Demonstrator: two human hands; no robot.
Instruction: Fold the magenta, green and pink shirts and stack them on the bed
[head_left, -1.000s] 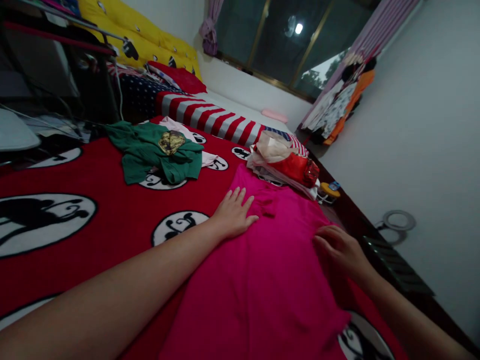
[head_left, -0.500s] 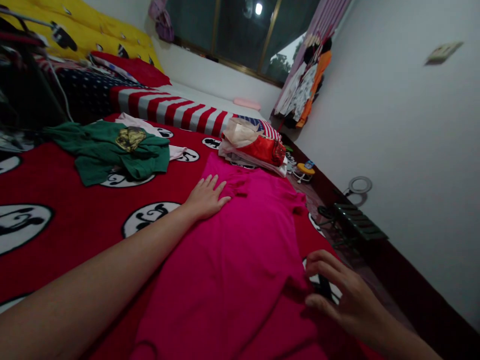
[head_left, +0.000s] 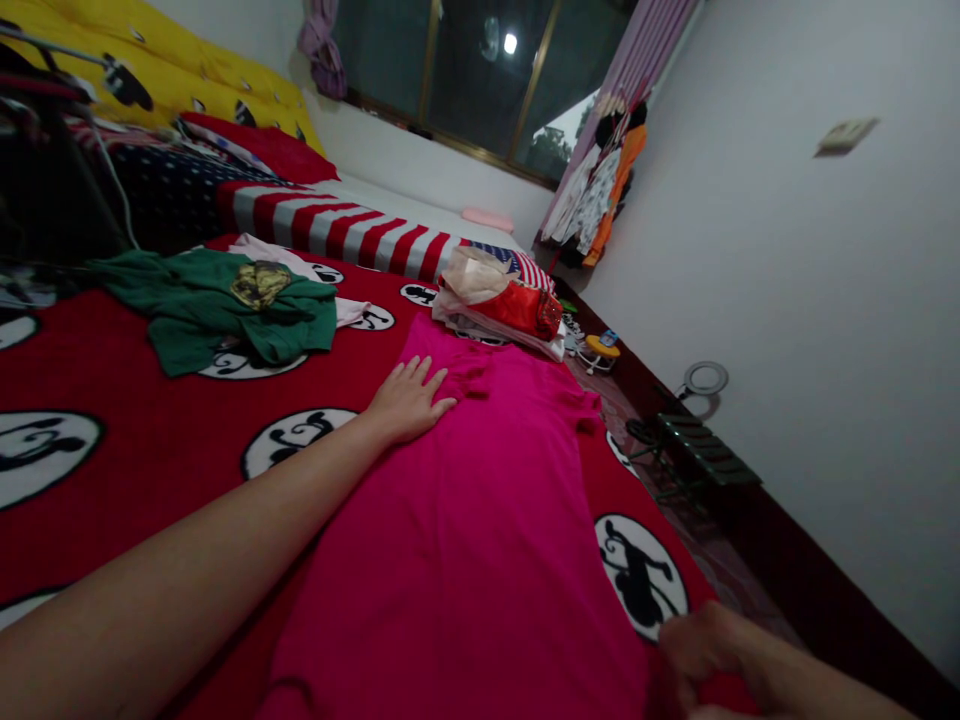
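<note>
A bright pink T-shirt [head_left: 480,520] lies spread out on the red blanket, its collar end away from me and its near end running out of view. My left hand [head_left: 411,400] rests flat on its upper left part near a sleeve, fingers spread. At the bottom right, my right hand [head_left: 712,650] is curled at the shirt's right edge, seemingly pinching the cloth there; it is slightly blurred and partly cut off by the frame.
The red blanket [head_left: 172,450] has white circles with black figures. On it lie a crumpled green shirt [head_left: 225,310] over pale cloth, and a stack of folded clothes [head_left: 499,305] beyond the pink shirt. Past the right edge stand a dark slatted stool [head_left: 709,450] and a ring light [head_left: 705,378].
My right hand has moved down toward me and closed from an open curve. The folded right side of the pink shirt now lies flatter and straighter. My left hand stays in place.
</note>
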